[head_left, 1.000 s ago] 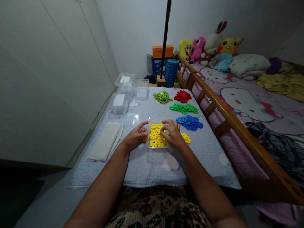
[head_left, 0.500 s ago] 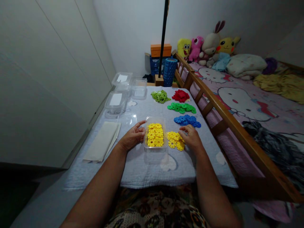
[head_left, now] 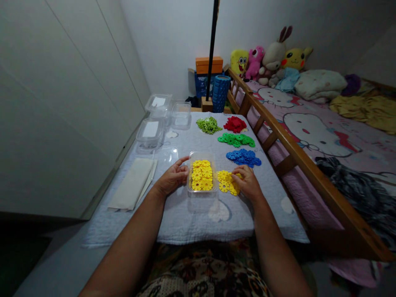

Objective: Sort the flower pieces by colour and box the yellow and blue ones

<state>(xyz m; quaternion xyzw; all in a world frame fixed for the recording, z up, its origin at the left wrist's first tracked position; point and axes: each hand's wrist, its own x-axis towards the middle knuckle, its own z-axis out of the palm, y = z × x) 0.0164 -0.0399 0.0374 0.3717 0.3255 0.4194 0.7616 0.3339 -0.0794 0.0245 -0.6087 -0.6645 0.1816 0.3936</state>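
A clear plastic container (head_left: 202, 195) stands on the cloth in front of me, with yellow flower-shaped plastic discs (head_left: 202, 175) laid in overlapping rows inside. My left hand (head_left: 175, 177) grips its left side, fingers curled and the index finger reaching along the edge towards the far corner. To the right of the container lies a small loose pile of matching yellow discs (head_left: 224, 187). Over that pile's right part, my right hand (head_left: 247, 181) has its thumb and fingertips pinched together on a yellow disc, which the fingers partly cover.
Behind the yellow pile are heaps of blue discs (head_left: 243, 157), green discs (head_left: 236, 140), red discs (head_left: 235, 124) and lime-green pieces (head_left: 209, 125). Lidded clear boxes (head_left: 150, 131), a clear lid (head_left: 168, 154) and folded pale sheets (head_left: 131, 184) occupy the left. A wooden bed rail (head_left: 284, 146) borders the right.
My right hand has come slightly lower and its fingers have closed on a yellow disc in the loose pile. The left hand and container stay in place.
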